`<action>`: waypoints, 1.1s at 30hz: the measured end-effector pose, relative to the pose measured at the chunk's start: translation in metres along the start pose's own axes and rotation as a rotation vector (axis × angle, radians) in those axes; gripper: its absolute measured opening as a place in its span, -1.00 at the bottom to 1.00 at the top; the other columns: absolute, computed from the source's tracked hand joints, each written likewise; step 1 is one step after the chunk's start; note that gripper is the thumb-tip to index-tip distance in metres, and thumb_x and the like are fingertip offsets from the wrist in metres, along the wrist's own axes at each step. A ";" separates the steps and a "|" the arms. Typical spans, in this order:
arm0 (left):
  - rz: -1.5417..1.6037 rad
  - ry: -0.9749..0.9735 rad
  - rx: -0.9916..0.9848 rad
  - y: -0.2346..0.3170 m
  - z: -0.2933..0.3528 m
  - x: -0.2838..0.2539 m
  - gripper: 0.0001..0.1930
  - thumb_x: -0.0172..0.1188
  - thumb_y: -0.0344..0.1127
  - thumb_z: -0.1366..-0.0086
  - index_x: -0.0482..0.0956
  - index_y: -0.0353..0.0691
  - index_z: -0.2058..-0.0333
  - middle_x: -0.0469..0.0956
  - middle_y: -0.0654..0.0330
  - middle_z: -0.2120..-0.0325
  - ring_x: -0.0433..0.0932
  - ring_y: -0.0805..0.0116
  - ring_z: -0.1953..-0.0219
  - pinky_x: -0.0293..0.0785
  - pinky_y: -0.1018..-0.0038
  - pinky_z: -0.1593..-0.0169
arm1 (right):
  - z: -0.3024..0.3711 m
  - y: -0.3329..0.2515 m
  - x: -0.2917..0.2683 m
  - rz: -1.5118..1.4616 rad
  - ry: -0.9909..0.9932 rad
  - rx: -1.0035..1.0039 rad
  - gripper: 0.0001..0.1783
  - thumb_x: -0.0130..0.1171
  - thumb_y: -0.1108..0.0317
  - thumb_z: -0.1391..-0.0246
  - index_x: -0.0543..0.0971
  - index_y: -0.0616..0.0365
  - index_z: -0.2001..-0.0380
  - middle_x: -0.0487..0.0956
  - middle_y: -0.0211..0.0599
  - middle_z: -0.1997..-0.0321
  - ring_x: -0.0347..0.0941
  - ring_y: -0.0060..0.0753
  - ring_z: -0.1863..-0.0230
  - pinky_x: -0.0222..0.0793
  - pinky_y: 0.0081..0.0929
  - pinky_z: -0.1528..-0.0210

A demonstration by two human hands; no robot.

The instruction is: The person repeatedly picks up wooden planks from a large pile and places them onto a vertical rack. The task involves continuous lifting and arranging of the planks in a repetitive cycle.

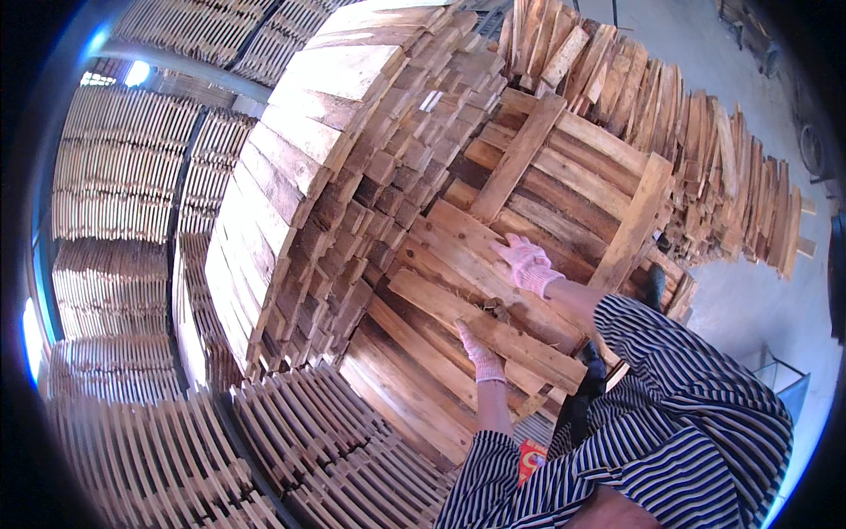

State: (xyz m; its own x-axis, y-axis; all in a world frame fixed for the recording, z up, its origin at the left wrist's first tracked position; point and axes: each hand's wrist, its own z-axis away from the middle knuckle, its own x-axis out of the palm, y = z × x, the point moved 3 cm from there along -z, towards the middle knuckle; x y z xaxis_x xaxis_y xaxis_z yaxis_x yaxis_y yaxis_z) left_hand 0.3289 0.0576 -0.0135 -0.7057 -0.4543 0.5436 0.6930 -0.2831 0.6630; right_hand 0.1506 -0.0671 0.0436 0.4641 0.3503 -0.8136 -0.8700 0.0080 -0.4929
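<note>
My left hand, in a pale pink work glove, grips the near edge of a rough wooden plank. The plank lies slantwise over other boards, and a dark knot or bark patch shows at its middle. Most of the left fingers are hidden under the wood. Gloved in the same pink, my right hand is at a wide board beyond the plank, fingers spread. Whether it presses on that board or hovers just over it, I cannot tell.
A tall stack of planks rises on the left. Crosspieces lie over boards ahead. Upright offcuts line the far right. Racks of thin slats fill the left side. A red packet is near my body.
</note>
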 end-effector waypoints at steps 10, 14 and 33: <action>-0.043 -0.021 -0.052 -0.007 0.022 0.039 -0.13 -0.07 0.46 -0.33 0.24 -0.15 -0.34 0.43 0.08 -0.19 0.46 0.01 -0.17 0.44 0.03 -0.24 | -0.040 0.001 0.016 -0.114 0.038 -0.167 -0.35 0.03 0.27 -0.19 0.28 -0.05 -0.37 0.26 0.08 -0.43 0.23 0.20 -0.40 0.30 0.00 -0.32; -0.039 -0.013 -0.019 0.010 0.017 0.043 -0.06 -0.06 0.56 -0.24 0.25 -0.09 -0.34 0.37 0.12 -0.24 0.42 0.03 -0.19 0.44 0.01 -0.23 | 0.012 -0.042 0.000 0.016 -0.019 -0.381 -0.19 0.03 -0.27 -0.19 0.25 -0.09 -0.39 0.35 0.10 -0.30 0.31 0.34 -0.25 0.36 0.17 -0.20; -2.290 -0.103 0.340 -0.001 -0.032 0.065 0.41 0.10 0.62 -0.02 -0.33 -0.40 -0.46 -0.29 -0.28 -0.48 -0.32 -0.28 -0.51 -0.35 -0.12 -0.48 | 0.014 0.058 -0.016 -0.243 0.181 0.008 -0.48 0.00 0.29 -0.20 0.39 -0.22 -0.25 0.45 -0.03 -0.05 0.50 0.04 -0.03 0.54 -0.09 0.09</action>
State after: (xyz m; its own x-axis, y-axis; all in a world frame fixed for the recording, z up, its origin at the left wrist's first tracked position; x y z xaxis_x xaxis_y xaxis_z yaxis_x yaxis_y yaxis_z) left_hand 0.2872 0.0010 0.0043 -0.0251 0.3227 -0.9462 -0.9993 0.0198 0.0332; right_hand 0.0901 -0.0590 0.0323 0.6804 0.1649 -0.7140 -0.7307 0.0790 -0.6781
